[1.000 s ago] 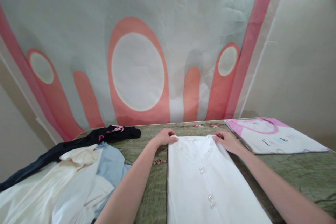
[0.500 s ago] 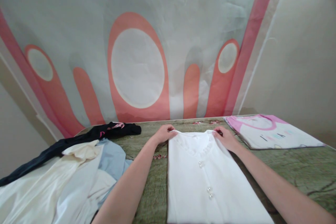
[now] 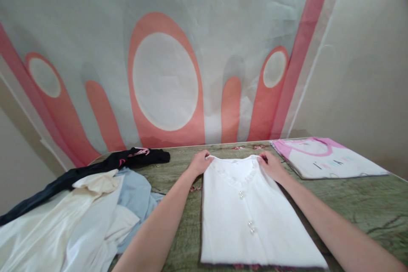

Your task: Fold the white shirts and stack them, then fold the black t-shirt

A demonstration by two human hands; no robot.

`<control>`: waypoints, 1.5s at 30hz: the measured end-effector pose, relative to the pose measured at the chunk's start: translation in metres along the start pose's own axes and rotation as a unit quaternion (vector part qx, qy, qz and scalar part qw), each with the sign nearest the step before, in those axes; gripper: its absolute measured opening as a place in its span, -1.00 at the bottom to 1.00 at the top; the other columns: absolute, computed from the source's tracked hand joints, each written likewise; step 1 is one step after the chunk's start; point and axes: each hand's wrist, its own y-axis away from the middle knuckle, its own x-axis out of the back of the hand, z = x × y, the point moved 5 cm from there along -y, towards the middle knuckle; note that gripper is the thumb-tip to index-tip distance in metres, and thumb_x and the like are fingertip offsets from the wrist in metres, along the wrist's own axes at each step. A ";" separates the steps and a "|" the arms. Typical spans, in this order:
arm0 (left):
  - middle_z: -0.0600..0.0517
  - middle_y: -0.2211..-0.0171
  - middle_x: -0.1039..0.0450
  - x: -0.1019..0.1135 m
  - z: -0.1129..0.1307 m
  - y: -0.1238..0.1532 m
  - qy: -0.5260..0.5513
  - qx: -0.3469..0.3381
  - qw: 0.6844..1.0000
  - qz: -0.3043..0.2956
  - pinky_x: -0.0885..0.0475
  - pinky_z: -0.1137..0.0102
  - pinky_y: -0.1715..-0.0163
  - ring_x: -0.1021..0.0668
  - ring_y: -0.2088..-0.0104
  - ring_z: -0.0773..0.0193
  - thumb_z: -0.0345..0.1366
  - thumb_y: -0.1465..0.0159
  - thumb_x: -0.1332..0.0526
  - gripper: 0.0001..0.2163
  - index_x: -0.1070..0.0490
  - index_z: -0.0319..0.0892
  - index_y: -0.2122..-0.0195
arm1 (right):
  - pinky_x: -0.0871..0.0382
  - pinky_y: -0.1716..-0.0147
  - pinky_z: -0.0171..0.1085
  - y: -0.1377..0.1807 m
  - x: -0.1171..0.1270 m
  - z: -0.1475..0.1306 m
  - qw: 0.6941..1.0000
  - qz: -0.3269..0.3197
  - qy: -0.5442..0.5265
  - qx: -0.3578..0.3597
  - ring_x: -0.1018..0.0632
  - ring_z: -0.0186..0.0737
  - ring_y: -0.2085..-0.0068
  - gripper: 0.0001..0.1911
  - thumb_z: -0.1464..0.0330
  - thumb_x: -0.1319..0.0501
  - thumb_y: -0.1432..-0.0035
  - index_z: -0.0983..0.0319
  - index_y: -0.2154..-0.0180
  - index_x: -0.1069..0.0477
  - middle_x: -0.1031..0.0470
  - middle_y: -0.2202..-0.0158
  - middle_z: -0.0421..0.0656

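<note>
A white blouse [image 3: 236, 229] with a ruffled neckline and pearl-like buttons lies folded into a neat panel on the table, front side up. My left hand [image 3: 200, 162] pinches its upper left shoulder corner. At the upper right corner, my right hand [image 3: 270, 165] grips the fabric beside the collar in the same way. Between the two hands the neckline is stretched nearly straight. The blouse's lower edge shows near the bottom of the view.
On the left lies a loose heap of cream and white clothes [image 3: 73, 216], with a light blue garment [image 3: 135, 187] and a black garment [image 3: 140, 157]. A folded white-and-pink shirt [image 3: 331, 161] sits at the right on the wood-patterned table [image 3: 350, 208]. Behind stands a wall with a printed backdrop [image 3: 210, 17].
The blouse has shifted slightly away from me with both hands still on its corners, and its lower edge has come into view. The other clothes have stayed put.
</note>
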 end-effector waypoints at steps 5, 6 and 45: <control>0.03 0.39 -0.40 0.000 0.003 0.003 0.001 -0.005 1.000 0.006 -0.28 0.42 0.28 -0.41 0.33 0.28 -0.27 -0.17 -0.13 -0.88 -0.35 -0.22 0.38 | -0.29 0.27 -0.22 0.003 0.001 -0.004 1.000 0.005 -0.004 0.005 -0.46 -0.18 0.33 -0.84 0.29 -0.03 -0.08 0.21 0.36 -0.31 -0.46 0.38 -0.14; 0.03 0.37 -0.40 0.001 0.004 0.003 0.003 -0.007 1.000 0.006 -0.28 0.41 0.26 -0.41 0.31 0.28 -0.26 -0.16 -0.14 -0.88 -0.35 -0.21 0.38 | -0.30 0.27 -0.23 0.003 0.001 -0.005 1.000 0.005 -0.007 0.008 -0.47 -0.19 0.33 -0.84 0.29 -0.03 -0.08 0.21 0.35 -0.31 -0.47 0.38 -0.14; -0.02 0.38 -0.48 0.005 -0.011 0.013 0.245 0.094 0.958 -0.117 -0.37 0.48 0.45 -0.50 0.43 0.32 -0.38 -0.04 -0.24 -0.65 -0.32 -0.30 0.11 | -0.36 0.26 -0.30 -0.007 -0.065 -0.105 0.966 -0.172 -0.107 0.163 -0.49 -0.26 0.27 -0.80 0.43 -0.10 -0.08 0.25 0.20 -0.37 -0.49 0.28 -0.14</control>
